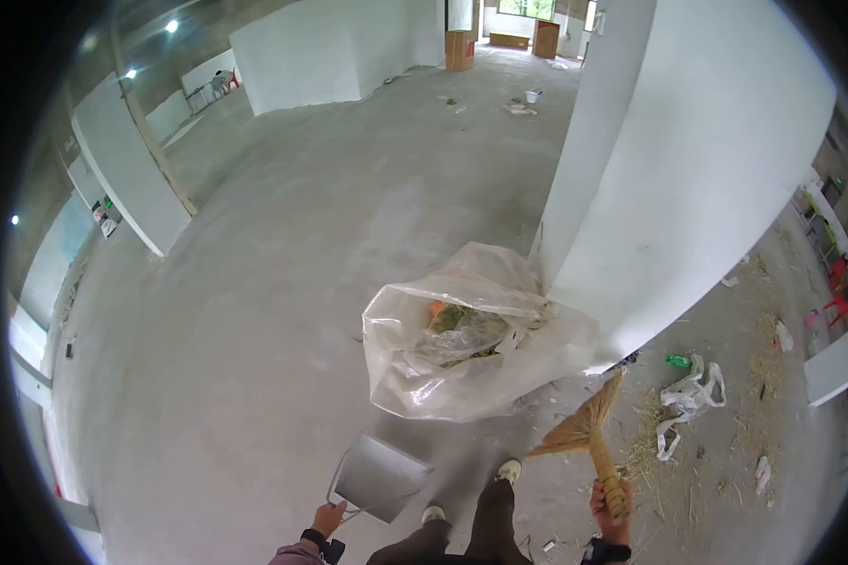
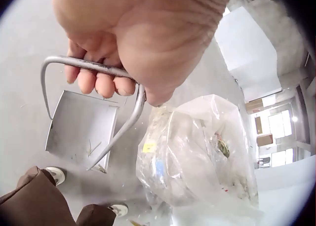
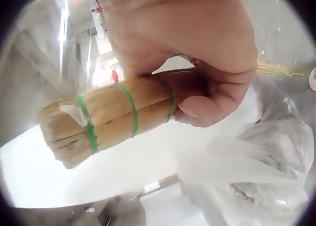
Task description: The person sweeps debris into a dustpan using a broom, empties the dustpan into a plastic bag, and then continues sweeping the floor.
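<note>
My left hand (image 1: 328, 519) grips the bent metal handle (image 2: 94, 64) of a dustpan (image 1: 383, 478), fingers curled round the bar. A few straw bits (image 2: 91, 148) lie in the pan. In my right hand (image 1: 612, 513) is a short straw broom (image 1: 589, 433), held by its thick handle with the bristles fanned out ahead. Green bands (image 3: 129, 110) bind that handle in the right wrist view. Between and ahead of my hands stands a large clear plastic bag (image 1: 415, 386), its mouth wide, with greenery and crumpled plastic inside.
A white pillar (image 1: 650, 207) rises right behind the bag. To the right, straw scraps (image 1: 645, 443), a white carrier bag (image 1: 693, 400) and a green can (image 1: 676, 361) litter the concrete floor (image 1: 254, 377). Farther off lie a white tub (image 1: 533, 96) and brown cabinets (image 1: 459, 51).
</note>
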Demonstrator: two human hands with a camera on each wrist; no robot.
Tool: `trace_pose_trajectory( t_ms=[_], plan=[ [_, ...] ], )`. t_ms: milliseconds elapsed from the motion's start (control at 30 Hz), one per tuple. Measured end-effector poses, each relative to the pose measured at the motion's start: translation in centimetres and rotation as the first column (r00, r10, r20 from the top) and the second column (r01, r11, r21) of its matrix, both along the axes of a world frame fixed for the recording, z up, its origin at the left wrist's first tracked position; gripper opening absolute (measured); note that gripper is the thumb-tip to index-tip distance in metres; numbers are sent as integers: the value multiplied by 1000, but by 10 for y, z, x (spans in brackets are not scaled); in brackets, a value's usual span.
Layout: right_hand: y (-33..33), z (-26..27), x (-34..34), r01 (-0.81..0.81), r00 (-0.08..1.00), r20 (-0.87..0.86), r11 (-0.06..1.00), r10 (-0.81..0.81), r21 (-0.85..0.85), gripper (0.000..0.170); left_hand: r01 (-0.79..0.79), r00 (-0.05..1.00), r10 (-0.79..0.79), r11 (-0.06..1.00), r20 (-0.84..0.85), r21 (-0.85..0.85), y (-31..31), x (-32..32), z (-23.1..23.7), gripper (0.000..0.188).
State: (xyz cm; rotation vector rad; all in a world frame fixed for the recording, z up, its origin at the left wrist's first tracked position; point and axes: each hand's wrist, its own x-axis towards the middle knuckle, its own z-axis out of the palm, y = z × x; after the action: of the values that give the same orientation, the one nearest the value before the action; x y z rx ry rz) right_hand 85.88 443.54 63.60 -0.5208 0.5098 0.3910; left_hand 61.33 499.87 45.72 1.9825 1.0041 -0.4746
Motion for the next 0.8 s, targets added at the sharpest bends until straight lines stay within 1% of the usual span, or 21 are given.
trace_pose_trajectory(
  t_ms=[33,67,133,167,200,233,267,300,333,367,467,567,600,667,700,733,800],
  plan=[
    [6,8,-21,-19,1000,14,997,20,-79,46,11,1000,-11,1000,-23,-3,3,-3,-6,49],
    [8,13,-41,-36,999,23,987,40,-156,46,64,998,-64,998,-17,10,7,-8,-11,47],
    [3,15,-79,-99,987,86,934,136,-344,44,172,985,-172,984,-16,38,14,-19,-17,45],
    [-1,16,-97,-126,977,104,891,189,-437,43,236,971,-238,968,9,88,19,-21,-22,44],
    [5,30,-113,-139,972,66,781,225,-609,40,296,953,-302,945,26,136,26,-26,-32,44],
    [14,36,-133,-128,978,51,771,204,-623,38,352,931,-364,918,38,183,27,-32,-36,43],
    [24,39,-152,-120,982,38,761,186,-638,37,310,951,-306,940,-53,142,30,-35,-41,44],
    [28,40,-167,-113,985,26,750,171,-651,36,278,959,-282,950,4,142,32,-42,-50,44],
    [24,30,-184,-174,984,-82,777,157,-604,31,244,965,-255,960,63,140,37,-47,-61,46],
    [17,14,-201,-208,978,-134,715,160,-667,31,208,967,-225,968,122,137,37,-56,-67,49],
    [-10,-40,-248,-307,951,-270,515,149,-800,27,105,994,-108,989,17,106,29,-77,-60,48],
    [-30,-85,-304,-284,959,-258,385,117,-878,24,97,995,-97,995,24,2,18,-103,-30,46],
    [-25,-58,-315,-297,955,-280,379,99,-876,28,38,999,-38,999,-1,-13,15,-110,-20,47],
    [-37,-70,-354,-314,949,-287,472,130,-824,36,-78,996,75,996,-53,-43,6,-124,-4,50],
    [-39,-66,-369,-324,945,-291,513,147,-795,40,-110,993,107,992,-48,-58,3,-130,4,46],
    [-42,-63,-380,-285,958,-249,472,139,-834,34,-145,989,142,987,-44,-76,0,-133,11,43],
    [-32,-34,-381,-200,978,-161,379,134,-904,24,-189,982,186,977,-37,-98,-9,-136,24,40]
  ],
)
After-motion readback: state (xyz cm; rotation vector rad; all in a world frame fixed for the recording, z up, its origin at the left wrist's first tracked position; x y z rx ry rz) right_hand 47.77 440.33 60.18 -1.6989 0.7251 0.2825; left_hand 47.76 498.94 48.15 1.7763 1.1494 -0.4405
